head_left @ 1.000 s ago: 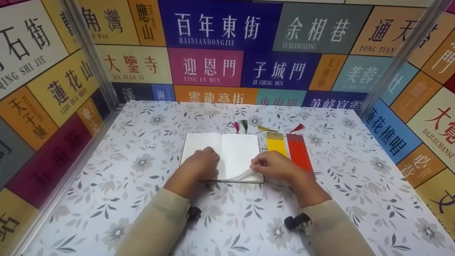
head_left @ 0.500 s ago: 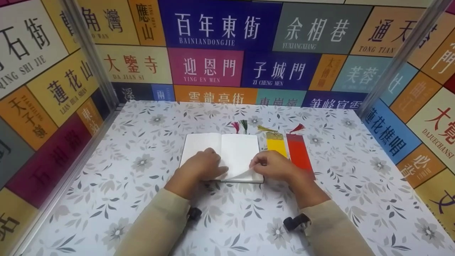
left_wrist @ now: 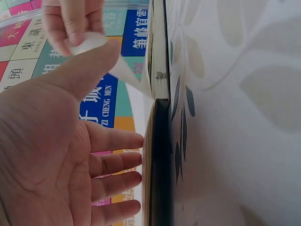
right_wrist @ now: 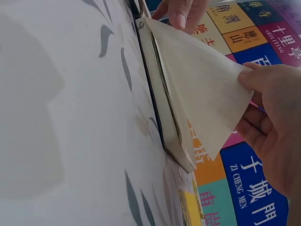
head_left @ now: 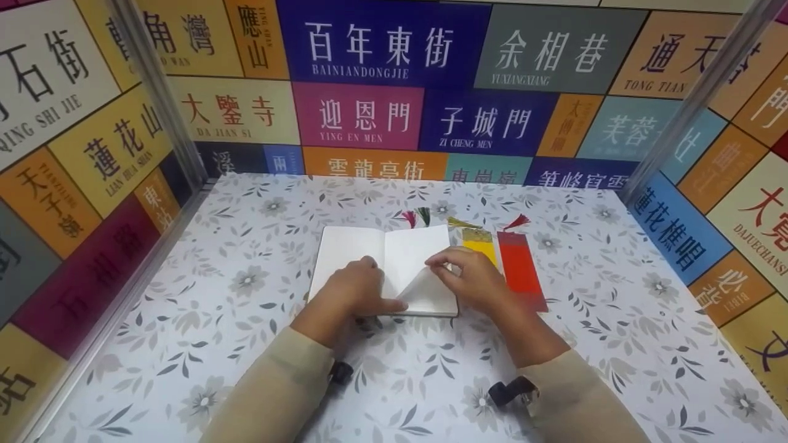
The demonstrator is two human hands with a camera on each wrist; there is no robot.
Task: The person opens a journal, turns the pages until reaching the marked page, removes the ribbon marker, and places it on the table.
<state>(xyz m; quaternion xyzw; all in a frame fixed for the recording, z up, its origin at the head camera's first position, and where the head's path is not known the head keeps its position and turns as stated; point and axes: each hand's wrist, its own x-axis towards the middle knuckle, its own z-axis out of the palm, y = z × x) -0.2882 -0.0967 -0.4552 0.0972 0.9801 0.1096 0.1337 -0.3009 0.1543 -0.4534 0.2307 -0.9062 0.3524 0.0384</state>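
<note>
The right hand (head_left: pixel 474 280) pinches the loose corner of a thin page (right_wrist: pixel 202 80) between thumb and fingers, holding it raised above the right half of the open notebook (head_left: pixel 352 243), so that the sheet slants up from near the gutter. The left hand (head_left: pixel 357 286) lies over the notebook's left half with its fingers extended, their tips at the paper, and its thumb stretched across the gutter toward the raised page; whether the thumb touches it, I cannot tell. The notebook lies flat, its blank pages upward, on a flower-patterned surface (head_left: pixel 154 332). Just beyond its far edge are a pink tassel (head_left: pixel 409 218) and a green tassel (head_left: pixel 423 215). Just right of the notebook lies a yellow bookmark (head_left: pixel 480 249), partly hidden by the right hand, and farther right a red bookmark (head_left: pixel 520 267), both with tassels at their far ends. Behind the notebook, beyond the surface, stands a wall (head_left: pixel 381 52) of coloured, lettered panels.
</note>
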